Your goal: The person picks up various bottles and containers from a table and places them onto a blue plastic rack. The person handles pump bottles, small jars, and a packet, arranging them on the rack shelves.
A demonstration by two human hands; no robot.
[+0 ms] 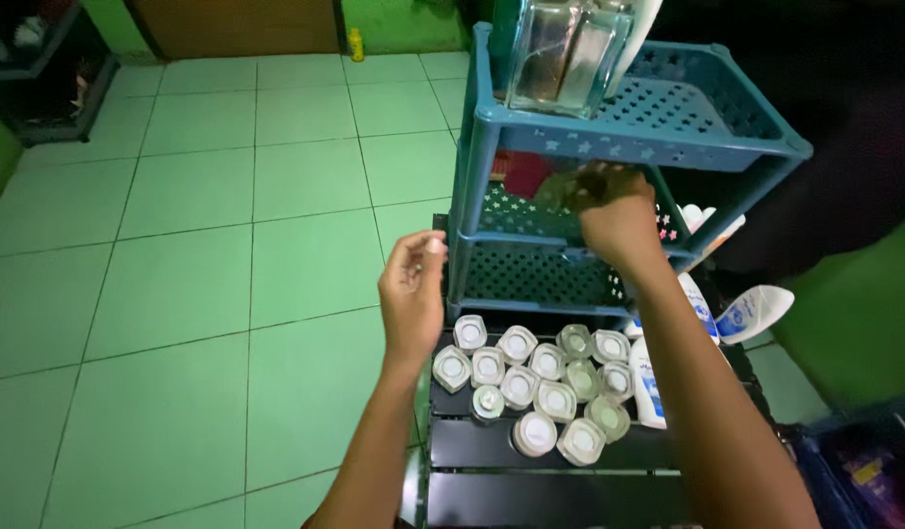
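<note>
Reaching into the middle tier of the blue rack [531,132] while a cluster of capped jars [536,377] waits below

My green tiled floor [227,225] lies wide open to the left, so there is plenty of room that way; to the right the rack's posts and a dark corner crowd me, and the upper shelf's edge hangs just above my right hand [617,217]. That hand is deep in the middle shelf, fingers curled together around something dark and brownish I cannot make out, so I judge this pick only half made. My left hand [413,294] hovers beside the rack's front post, fingers loosely bent, holding nothing. On the black slatted bench [531,451] the small jars stand packed touching one another, a white bottle [648,384] just beside them; by my judgement they are untouched
</note>
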